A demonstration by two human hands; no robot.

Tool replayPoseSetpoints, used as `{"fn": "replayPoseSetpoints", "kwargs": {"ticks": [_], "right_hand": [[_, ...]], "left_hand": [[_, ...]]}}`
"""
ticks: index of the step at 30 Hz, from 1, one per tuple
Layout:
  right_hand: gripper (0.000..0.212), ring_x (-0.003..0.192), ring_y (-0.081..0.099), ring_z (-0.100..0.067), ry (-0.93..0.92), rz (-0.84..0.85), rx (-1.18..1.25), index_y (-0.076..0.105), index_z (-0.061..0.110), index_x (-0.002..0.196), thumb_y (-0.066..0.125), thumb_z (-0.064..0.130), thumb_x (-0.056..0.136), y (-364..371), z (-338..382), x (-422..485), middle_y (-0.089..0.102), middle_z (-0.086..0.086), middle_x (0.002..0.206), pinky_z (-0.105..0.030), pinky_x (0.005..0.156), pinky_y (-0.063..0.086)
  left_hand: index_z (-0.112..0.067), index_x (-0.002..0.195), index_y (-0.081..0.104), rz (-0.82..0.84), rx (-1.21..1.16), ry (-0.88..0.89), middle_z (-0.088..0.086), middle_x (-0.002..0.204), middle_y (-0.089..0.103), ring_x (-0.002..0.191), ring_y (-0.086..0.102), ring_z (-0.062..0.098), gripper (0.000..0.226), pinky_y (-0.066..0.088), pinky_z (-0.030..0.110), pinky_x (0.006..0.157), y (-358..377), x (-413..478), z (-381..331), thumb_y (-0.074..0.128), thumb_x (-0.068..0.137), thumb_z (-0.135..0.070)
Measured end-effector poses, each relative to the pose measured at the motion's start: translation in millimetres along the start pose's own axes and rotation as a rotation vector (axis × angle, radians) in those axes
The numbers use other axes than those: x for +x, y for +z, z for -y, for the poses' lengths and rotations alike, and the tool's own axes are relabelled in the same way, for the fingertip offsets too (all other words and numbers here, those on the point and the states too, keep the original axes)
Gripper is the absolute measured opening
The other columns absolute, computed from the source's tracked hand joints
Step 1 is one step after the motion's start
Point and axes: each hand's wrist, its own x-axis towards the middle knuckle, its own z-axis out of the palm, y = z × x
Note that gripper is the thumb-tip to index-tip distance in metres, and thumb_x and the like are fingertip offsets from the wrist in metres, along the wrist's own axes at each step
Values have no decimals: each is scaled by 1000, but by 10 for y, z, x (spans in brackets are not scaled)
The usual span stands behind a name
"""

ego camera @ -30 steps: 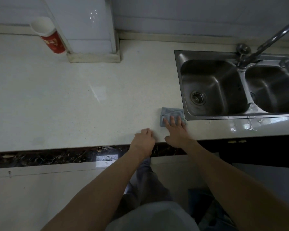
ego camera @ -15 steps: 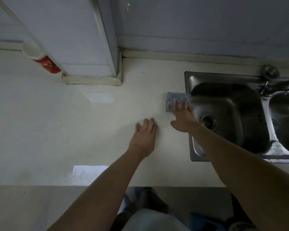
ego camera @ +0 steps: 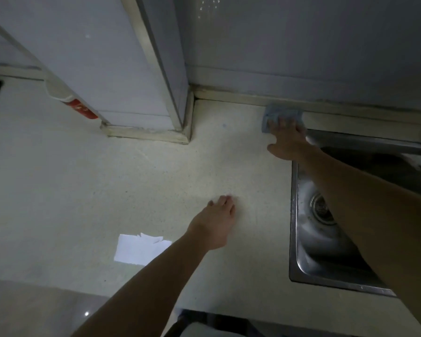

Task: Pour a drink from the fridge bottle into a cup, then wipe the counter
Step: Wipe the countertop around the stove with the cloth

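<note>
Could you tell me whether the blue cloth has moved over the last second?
Yes. Pressed by the right hand, the blue cloth slid from the sink's front left corner to beyond its rear left corner, by the back wall.

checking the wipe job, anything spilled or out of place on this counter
No spill shows on the counter. One oddity: a bright white patch with a ragged edge near the front; paper or reflected light, I cannot tell. The right hand presses the cloth by the back wall.

The picture is dim and a bit blurry. One bright patch shines on the pale speckled stone bench [ego camera: 58, 190]. Edges bend.
</note>
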Motion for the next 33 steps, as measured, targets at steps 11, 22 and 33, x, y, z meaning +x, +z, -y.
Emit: {"fn": "replayPoseSetpoints", "kwargs": {"ticks": [11, 22, 33], "right_hand": [[83, 146, -6, -47, 146, -38, 93, 2, 16, 155, 45, 47, 92, -106, 488, 213, -4, -18, 162, -60, 118, 2], [86, 145, -5, -50, -24, -39, 9, -5, 11, 155, 45, 46, 95, -252, 1619, 329, -6, -23, 161, -56, 119, 2], [85, 144, 7, -51, -146, -90, -124, 5, 5, 155, 46, 48, 94, -245, 2014, 450, 6, -30, 158, -61, 117, 5]], "left_hand": [[-5, 157, 19, -65, -176, 19, 11, 166, 7, 154, 7, 26, 69, 20, 40, 123, 6, -54, 83, 53, 97, -10], [-10, 155, 27, -118, -299, -7, 5, 165, 13, 153, 9, 23, 65, 29, 40, 119, 42, -37, 96, 54, 96, -7], [-7, 147, 38, -117, -293, -32, 8, 157, 29, 147, 24, 23, 57, 38, 38, 112, 6, -30, 99, 60, 94, -10]]}}
